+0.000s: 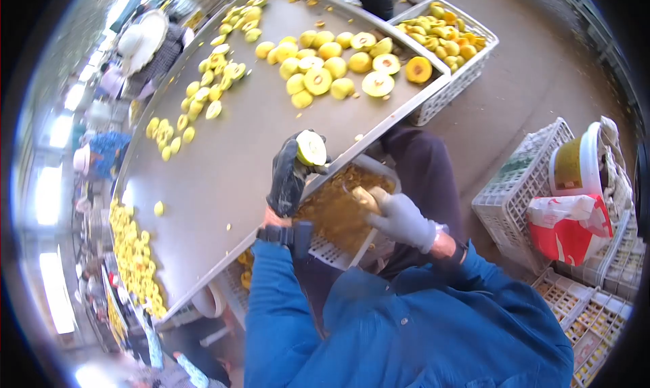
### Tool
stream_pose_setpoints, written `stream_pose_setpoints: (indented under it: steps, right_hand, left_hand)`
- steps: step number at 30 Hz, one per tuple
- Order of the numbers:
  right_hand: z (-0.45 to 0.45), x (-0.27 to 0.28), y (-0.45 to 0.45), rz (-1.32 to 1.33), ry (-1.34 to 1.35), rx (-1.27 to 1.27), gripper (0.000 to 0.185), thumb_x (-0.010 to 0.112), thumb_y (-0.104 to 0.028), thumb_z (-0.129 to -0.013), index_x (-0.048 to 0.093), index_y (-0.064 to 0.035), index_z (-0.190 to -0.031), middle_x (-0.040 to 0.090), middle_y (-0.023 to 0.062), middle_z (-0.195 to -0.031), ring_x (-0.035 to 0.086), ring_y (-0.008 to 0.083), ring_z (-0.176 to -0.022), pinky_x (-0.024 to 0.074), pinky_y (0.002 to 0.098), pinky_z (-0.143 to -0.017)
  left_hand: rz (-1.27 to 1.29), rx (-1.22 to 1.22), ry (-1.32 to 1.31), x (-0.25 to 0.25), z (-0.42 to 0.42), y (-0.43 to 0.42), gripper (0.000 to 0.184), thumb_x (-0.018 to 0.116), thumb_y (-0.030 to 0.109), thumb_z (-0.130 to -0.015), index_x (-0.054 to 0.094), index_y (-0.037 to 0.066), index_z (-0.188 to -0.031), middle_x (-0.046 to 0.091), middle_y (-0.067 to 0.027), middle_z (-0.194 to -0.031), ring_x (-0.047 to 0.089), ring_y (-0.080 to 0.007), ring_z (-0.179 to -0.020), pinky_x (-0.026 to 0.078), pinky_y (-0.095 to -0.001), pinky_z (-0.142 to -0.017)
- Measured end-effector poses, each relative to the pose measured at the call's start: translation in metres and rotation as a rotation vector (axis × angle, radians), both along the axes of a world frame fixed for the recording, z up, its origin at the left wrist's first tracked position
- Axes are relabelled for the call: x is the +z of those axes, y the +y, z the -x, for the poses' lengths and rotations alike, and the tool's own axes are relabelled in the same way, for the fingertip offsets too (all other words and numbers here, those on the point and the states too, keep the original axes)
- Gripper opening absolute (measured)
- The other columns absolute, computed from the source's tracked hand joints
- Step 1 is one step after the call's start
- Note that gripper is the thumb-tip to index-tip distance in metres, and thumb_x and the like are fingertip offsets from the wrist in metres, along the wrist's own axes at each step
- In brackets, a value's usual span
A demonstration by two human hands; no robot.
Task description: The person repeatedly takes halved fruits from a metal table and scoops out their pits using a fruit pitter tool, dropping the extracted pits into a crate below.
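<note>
My left hand [290, 175], in a black glove, holds a halved yellow-green fruit [311, 148] over the table's near edge, cut face up. In a light grey glove, my right hand [403, 220] is closed round something pale, perhaps a tool handle, whose far end I cannot make out. It hangs over a container of brownish liquid and scraps [342, 208] below the edge. Beyond my left hand, whole and halved fruits [318, 80] lie grouped on the metal table [237, 158].
A white crate of fruit [447, 83] stands at the table's far right corner. To the right are another white crate [504, 205], a bucket [575, 164] and a red-and-white bag [569, 229]. More fruit [135, 252] lines the left edge; other people are at the left.
</note>
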State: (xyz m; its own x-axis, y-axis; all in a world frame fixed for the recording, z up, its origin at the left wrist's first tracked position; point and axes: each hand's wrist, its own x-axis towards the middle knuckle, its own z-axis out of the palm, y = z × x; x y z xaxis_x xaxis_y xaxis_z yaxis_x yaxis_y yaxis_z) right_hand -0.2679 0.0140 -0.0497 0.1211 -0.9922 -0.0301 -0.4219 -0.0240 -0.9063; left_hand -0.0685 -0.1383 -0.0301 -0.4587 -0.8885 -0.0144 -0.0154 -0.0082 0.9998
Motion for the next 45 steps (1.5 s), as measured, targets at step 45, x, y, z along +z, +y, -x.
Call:
stream_pose_setpoints:
  steps: [45]
  right_hand:
    - [-0.065,0.021,-0.021,0.017,0.180,0.355,0.027,0.065,-0.016,-0.083,0.049,-0.0006,-0.098,0.063,0.0219,-0.072,0.065,0.0420,-0.071,0.0483,0.0488,-0.059]
  left_hand:
    - [0.245,0.570,-0.342,0.012,-0.031,0.106,0.037,0.039,0.029,-0.101,0.063,0.001,-0.097,0.064,-0.0067,-0.087,0.061,-0.0163,-0.079,0.051,-0.0309,-0.073]
